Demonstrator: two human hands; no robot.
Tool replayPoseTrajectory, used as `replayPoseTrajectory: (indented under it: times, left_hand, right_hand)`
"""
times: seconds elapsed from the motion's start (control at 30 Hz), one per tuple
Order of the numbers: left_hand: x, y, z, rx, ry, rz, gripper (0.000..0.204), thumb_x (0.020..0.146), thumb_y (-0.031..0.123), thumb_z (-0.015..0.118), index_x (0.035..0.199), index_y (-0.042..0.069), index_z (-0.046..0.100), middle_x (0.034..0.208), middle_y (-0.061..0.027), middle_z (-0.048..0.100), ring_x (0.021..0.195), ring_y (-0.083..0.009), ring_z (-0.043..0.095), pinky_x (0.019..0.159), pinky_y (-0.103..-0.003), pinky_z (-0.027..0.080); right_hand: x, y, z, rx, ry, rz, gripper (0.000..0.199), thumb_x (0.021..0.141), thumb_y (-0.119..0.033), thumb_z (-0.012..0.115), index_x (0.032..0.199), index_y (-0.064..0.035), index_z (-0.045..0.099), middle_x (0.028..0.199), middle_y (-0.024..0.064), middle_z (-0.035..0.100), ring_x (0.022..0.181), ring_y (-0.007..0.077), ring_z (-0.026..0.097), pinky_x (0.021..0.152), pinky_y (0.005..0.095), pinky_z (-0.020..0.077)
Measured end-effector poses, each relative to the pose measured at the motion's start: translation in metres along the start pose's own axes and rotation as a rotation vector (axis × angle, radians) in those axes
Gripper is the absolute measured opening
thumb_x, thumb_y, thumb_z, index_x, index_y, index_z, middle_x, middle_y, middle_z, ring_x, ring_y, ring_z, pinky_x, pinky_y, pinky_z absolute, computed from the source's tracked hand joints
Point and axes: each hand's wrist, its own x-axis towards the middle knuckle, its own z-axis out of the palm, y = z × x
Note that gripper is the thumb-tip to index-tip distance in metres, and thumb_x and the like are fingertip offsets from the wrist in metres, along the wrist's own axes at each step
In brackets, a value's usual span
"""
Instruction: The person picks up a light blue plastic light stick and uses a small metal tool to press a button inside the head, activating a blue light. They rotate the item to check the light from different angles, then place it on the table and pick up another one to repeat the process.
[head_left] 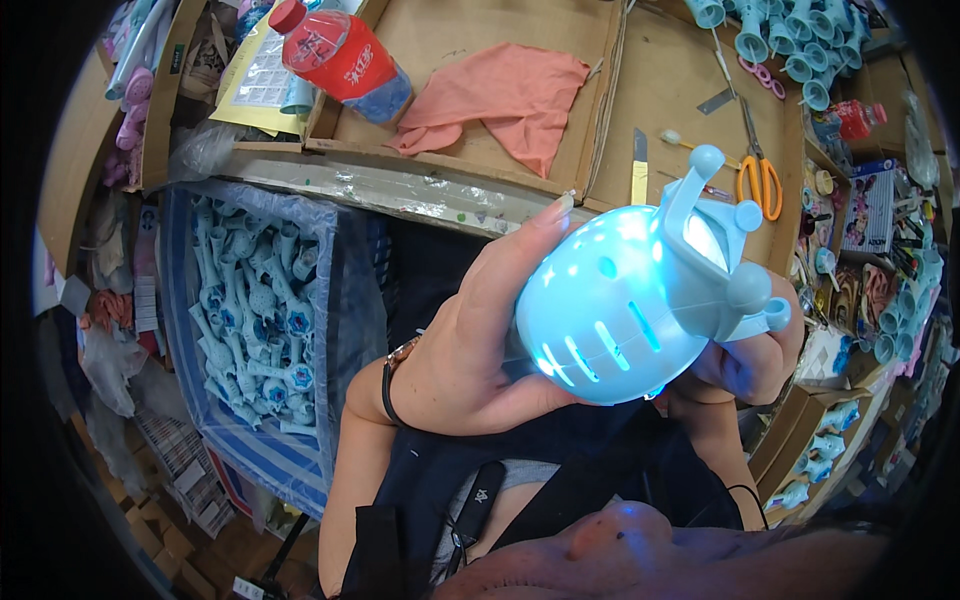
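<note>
A light-blue plastic light-up toy (610, 300) is held up in front of me, glowing from inside. Its rounded body has slots and small cut-out shapes, and a crown-like end with ball tips points to the upper right. My left hand (480, 340) is closed round the left side of the body, thumb underneath and fingers along the top. On the other side, my right hand (765, 360) has its fingers curled against the toy behind the crown-like end. The toy hides part of that hand, including where its fingertips rest.
A blue-striped bag (325, 330) full of light-blue toy parts stands at left. On the bench lie a red-labelled bottle (350, 65), a salmon-coloured cloth (505, 100), orange-handled scissors (758, 185) and a blade (640, 165). Light-blue cone-shaped parts (800, 40) crowd the far right.
</note>
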Motion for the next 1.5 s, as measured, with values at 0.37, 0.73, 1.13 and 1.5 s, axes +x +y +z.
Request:
replayPoseTrajectory:
  times: [0.37, 0.73, 1.13, 1.5]
  left_hand:
    - [-0.0007, -0.0017, -0.0001, -0.037, 0.014, -0.029, 0.096, 0.067, 0.017, 0.080, 0.138, -0.004, 0.019, 0.131, -0.0233, 0.040, 0.119, -0.0341, 0.044, 0.099, -0.038, 0.034]
    - [-0.0019, -0.0029, 0.0005, -0.049, 0.006, -0.031, 0.096, 0.067, 0.018, 0.079, 0.138, -0.004, 0.018, 0.132, -0.0231, 0.038, 0.120, -0.0340, 0.043, 0.100, -0.038, 0.033]
    - [-0.0024, -0.0033, 0.0021, -0.035, 0.006, -0.029, 0.095, 0.069, 0.018, 0.079, 0.138, -0.004, 0.018, 0.133, -0.0237, 0.037, 0.120, -0.0347, 0.043, 0.100, -0.038, 0.034]
    - [-0.0007, -0.0009, -0.0001, -0.001, -0.027, -0.008, 0.096, 0.069, 0.018, 0.078, 0.138, -0.004, 0.016, 0.131, -0.0234, 0.038, 0.119, -0.0349, 0.044, 0.099, -0.039, 0.035]
  right_hand:
    - [-0.0001, 0.0007, -0.0002, -0.076, 0.023, -0.046, 0.028, 0.065, -0.011, 0.069, 0.088, -0.0084, 0.053, 0.080, 0.0095, 0.059, 0.069, 0.0240, 0.062, 0.055, 0.0311, 0.0513]
    - [-0.0002, -0.0006, 0.0023, -0.075, 0.081, -0.043, 0.027, 0.063, -0.006, 0.070, 0.085, -0.0073, 0.056, 0.078, 0.0090, 0.059, 0.067, 0.0236, 0.062, 0.056, 0.0310, 0.0519]
    - [0.0015, -0.0015, 0.0027, -0.090, 0.064, -0.006, 0.027, 0.064, -0.006, 0.072, 0.086, -0.0075, 0.055, 0.077, 0.0086, 0.060, 0.066, 0.0228, 0.062, 0.055, 0.0305, 0.0514]
    - [-0.0013, 0.0000, 0.0016, 0.005, 0.028, 0.023, 0.028, 0.067, -0.008, 0.069, 0.091, -0.0089, 0.056, 0.080, 0.0075, 0.061, 0.067, 0.0228, 0.062, 0.057, 0.0305, 0.0516]
